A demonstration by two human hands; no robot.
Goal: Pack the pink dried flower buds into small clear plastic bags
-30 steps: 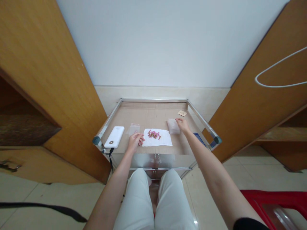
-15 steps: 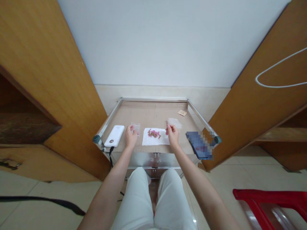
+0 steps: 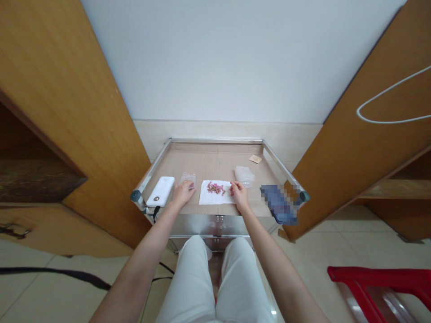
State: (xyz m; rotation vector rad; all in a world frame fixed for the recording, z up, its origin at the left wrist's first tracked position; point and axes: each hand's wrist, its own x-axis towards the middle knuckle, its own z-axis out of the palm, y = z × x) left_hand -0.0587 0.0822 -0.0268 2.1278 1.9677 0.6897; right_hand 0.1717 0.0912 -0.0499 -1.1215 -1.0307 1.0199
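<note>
On the small table, my left hand curls over the near side of clear plastic bags. Its fingers close on a small bag there, and something pink shows at the fingertips. A white paper sheet lies between my hands, bearing a loose pile of pink-and-brown dried flower buds. My right hand is over the sheet's right edge, thumb and fingers pinched together. What they pinch, if anything, is too small to make out. Just beyond that hand lies a stack of clear plastic bags.
A white power bank with a black cable lies at the table's left. A dark blurred phone-like object rests at the right edge. A small tan paper piece lies far right. Metal rails border the table; a red stool stands right.
My left hand has lowered and turned over the near side of the bags. My right hand has moved slightly down and left, off the bag stack to the sheet's edge.
</note>
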